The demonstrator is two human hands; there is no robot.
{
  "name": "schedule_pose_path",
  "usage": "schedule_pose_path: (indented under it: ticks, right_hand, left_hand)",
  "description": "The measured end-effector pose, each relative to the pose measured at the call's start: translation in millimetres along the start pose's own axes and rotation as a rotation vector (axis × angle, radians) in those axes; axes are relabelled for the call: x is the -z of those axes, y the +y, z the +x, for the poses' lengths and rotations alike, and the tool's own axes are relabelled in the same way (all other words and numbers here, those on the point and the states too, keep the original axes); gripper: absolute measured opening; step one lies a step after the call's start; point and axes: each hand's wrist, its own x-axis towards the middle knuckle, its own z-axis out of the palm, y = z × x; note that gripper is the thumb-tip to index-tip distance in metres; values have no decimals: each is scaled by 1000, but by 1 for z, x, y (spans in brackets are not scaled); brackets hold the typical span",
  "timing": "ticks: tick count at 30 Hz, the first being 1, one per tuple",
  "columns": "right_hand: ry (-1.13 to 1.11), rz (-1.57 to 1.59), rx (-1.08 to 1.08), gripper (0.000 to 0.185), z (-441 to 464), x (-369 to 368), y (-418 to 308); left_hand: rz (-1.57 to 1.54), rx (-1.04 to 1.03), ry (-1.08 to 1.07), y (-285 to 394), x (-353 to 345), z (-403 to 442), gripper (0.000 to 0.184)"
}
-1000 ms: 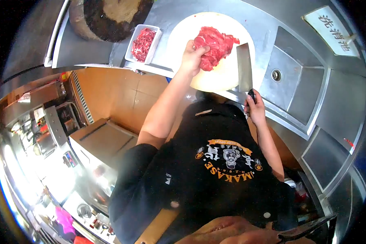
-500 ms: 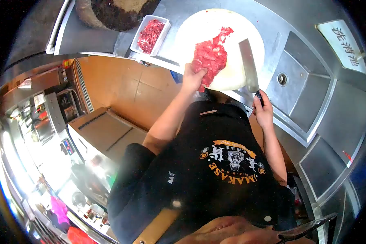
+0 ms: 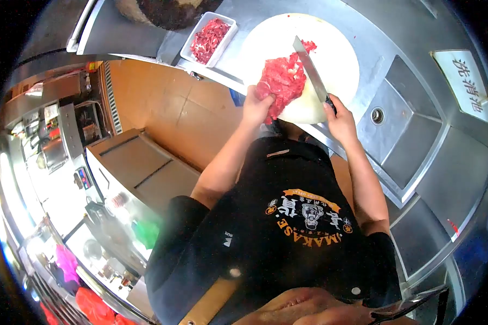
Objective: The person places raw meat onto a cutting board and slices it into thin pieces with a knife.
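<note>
A slab of raw red meat [image 3: 282, 81] lies on the round white cutting board [image 3: 336, 59], its near end reaching the board's edge. My left hand [image 3: 258, 103] grips that near end, thumb on top and fingers out of sight beneath. In my right hand [image 3: 340, 118] is a cleaver [image 3: 312, 70], held by its dark handle with fingers wrapped round. The blade points away from me, its tip over the meat's thin far end and its length along the right side. Whether the edge touches the meat I cannot tell.
Left of the board stands a white plastic tub [image 3: 222, 47] of cut red meat. A metal sink [image 3: 398, 122] with a drain lies to the right, below a sign with Chinese writing [image 3: 462, 84]. Behind the tub is a round wooden block [image 3: 173, 12]. A brown-topped cabinet [image 3: 146, 162] stands at left.
The cleaver has swung left from the board's right side to the meat's right edge, its blade now leaning left. My left hand keeps its grip on the meat. The view has shifted slightly.
</note>
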Motion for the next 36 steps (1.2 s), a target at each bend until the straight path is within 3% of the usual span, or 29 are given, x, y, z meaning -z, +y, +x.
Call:
schedule_pose_path:
  ticks: [5, 8, 10, 12, 13, 16, 18, 20, 23, 26, 27, 30, 31, 36]
  right_hand:
    - [-39, -223, 5, 44, 22, 1, -14]
    - [-88, -327, 9, 43, -17, 24, 8]
    - [-105, -341, -2, 44, -54, 41, 37]
    - [-111, -297, -10, 46, -83, 51, 49]
    - [-112, -270, -19, 47, -92, 54, 55]
    - [-133, -22, -105, 50, -97, 56, 89]
    - [-152, 406, -301, 47, -99, 52, 94]
    - [-142, 760, -384, 44, -103, 43, 102]
    - [-66, 958, -457, 39, -106, 28, 99]
    - [-63, 1094, -442, 40, -109, 24, 104]
    - [-67, 1129, -457, 41, -110, 25, 107]
    - [-69, 1200, -482, 43, -109, 27, 116]
    - [-73, 1219, -485, 43, -107, 30, 119]
    - [-87, 1195, -445, 36, -96, 37, 133]
  left_hand:
    - [-116, 1, 7, -12, -2, 4, 36]
    - [-270, -41, 84, -24, 13, 23, 31]
    - [-83, -84, 45, -32, 36, 49, 35]
    - [316, -183, 83, -12, 47, 60, 35]
    - [479, -132, 96, 13, 45, 58, 41]
    - [1022, -879, 546, 46, 16, 66, 46]
    - [870, -884, 127, 73, -15, 72, 42]
    - [994, -981, -76, 78, -60, 81, 30]
    - [1085, -1175, -142, 58, -97, 122, 21]
    - [705, -673, -367, 82, -108, 139, 15]
    - [605, -370, -438, 93, -109, 132, 17]
    - [235, 2, -552, 96, -111, 116, 23]
    - [-90, 58, -590, 90, -116, 103, 24]
    - [-404, 264, -614, 68, -127, 86, 22]
